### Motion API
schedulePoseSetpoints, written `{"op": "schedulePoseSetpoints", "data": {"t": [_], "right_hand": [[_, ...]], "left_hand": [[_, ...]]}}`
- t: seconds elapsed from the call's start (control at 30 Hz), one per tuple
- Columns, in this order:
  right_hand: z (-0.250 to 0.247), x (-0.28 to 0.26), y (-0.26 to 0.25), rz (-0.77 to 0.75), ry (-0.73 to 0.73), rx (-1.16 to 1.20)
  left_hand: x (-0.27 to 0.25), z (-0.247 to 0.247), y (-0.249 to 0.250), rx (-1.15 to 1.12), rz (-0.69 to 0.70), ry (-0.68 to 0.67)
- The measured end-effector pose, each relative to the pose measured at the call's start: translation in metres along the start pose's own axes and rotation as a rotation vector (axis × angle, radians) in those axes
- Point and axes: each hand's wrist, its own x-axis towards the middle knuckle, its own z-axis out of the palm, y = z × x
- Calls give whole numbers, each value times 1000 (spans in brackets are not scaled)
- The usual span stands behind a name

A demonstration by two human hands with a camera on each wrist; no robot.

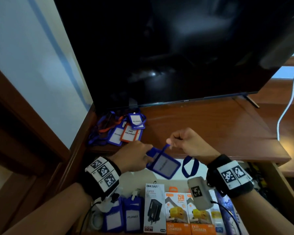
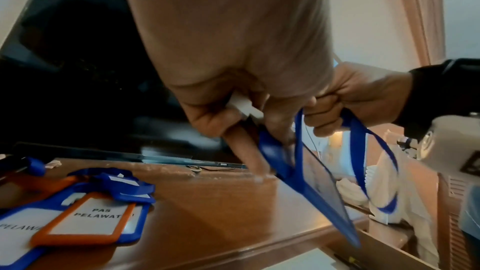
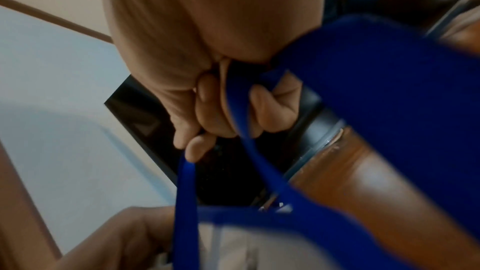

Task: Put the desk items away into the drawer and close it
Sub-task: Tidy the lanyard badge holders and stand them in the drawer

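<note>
The desk [image 1: 210, 126] lay bare to the right of the pile of badge holders [image 1: 124, 131] at its back left corner, under the television [image 1: 176, 48]. In the open drawer [image 1: 282, 180], charger boxes [image 1: 176, 212] and badge holders filled the front; white floor showed behind them.

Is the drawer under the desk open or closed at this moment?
Open. The drawer is pulled out below the desk edge, and charger boxes and badge holders inside are visible.

Blue badge holder [image 2: 306, 182] in left grip [image 2: 233, 93], lanyard [image 2: 374, 151] in right grip [image 2: 345, 100].
</note>
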Motion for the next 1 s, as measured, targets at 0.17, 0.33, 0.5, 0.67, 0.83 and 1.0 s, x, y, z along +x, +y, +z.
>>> {"op": "schedulePoseSetpoints", "data": {"t": [0.17,0.33,0.5,0.67,0.83,1.0], "right_hand": [[9,-2,17,68,-31,23],[17,-1,34,112,-23,215],[30,-6,36,90,2,374],[52,1,41,164,-14,553],[66,3,42,185,-51,503],[67,-5,22,161,-142,250]], "left_hand": [[-6,4,4,-85,38,-181],[-8,2,-11,-689,59,-113],[-8,0,-9,-1003,53,87],[0,-2,0,-1358,-5,353],[11,-9,1,-1297,-164,659],[17,-2,-2,-1114,-278,784]]}}
